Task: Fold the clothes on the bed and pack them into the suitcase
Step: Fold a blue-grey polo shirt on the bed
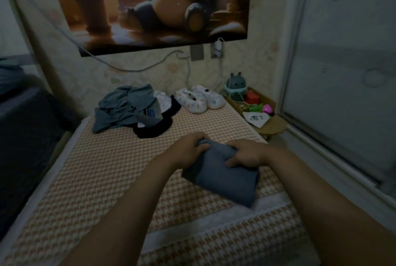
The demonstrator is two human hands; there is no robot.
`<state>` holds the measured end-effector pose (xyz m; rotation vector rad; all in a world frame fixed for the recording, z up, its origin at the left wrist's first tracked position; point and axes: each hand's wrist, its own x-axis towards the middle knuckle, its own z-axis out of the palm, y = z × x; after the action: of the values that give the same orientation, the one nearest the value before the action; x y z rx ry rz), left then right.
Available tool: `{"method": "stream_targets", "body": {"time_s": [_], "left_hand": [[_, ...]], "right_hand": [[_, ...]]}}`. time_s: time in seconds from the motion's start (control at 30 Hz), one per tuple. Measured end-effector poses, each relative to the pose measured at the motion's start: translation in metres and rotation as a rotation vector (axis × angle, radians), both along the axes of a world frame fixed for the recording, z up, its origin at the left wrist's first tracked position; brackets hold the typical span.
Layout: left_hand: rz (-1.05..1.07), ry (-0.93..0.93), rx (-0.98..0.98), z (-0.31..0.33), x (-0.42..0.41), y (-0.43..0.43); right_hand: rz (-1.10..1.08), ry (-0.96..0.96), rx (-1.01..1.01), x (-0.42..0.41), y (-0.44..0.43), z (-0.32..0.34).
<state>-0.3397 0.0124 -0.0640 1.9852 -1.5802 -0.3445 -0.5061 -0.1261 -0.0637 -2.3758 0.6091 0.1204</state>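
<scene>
Folded blue-grey garment (pixel 222 180) lies lower ctr-right on houndstooth bed (pixel 96 169). L hand (pixel 188 150) grips its far end, R hand (pixel 246 154) fingers curled over its top edge. Upper ctr: crumpled grey shirt (pixel 126 107) over dark garment (pixel 154 128), white slippers (pixel 199 99) just beside. Shirt's blue label (pixel 152 113) & scribbled paper (pixel 256 118) at right: unreadable.

Both bare forearms reach forward, left grip (pixel 186 150) and right grip (pixel 244 154) close together, fingers curled and clutching.
</scene>
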Motion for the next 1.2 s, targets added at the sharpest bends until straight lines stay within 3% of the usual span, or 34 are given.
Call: {"method": "stream_targets", "body": {"time_s": [0.17,0.3,0.43,0.6,0.73,0.93,1.2], "left_hand": [[-0.121,-0.021,0.107,-0.011,-0.043,-0.090],[-0.161,-0.080,0.169,-0.039,-0.067,-0.144],[0.009,-0.018,0.110,-0.073,-0.065,-0.153],[0.220,-0.040,0.279,-0.093,-0.061,-0.152],[0.105,-0.007,0.193,-0.086,-0.067,-0.154],[-0.163,-0.017,-0.143,-0.058,-0.094,-0.154],[-0.517,-0.047,-0.266,-0.034,-0.205,-0.217]], "right_hand": [[-0.276,0.113,-0.158,-0.044,-0.047,-0.017],[-0.401,-0.092,-0.146,-0.050,-0.060,-0.064],[-0.418,-0.134,-0.434,-0.043,-0.062,-0.107],[-0.490,-0.150,-0.628,-0.041,-0.059,-0.115],[-0.450,-0.208,-0.538,-0.042,-0.059,-0.115],[-0.487,-0.445,-0.083,-0.090,-0.060,-0.084],[-0.708,-0.500,-0.238,-0.209,-0.078,-0.075]]}}
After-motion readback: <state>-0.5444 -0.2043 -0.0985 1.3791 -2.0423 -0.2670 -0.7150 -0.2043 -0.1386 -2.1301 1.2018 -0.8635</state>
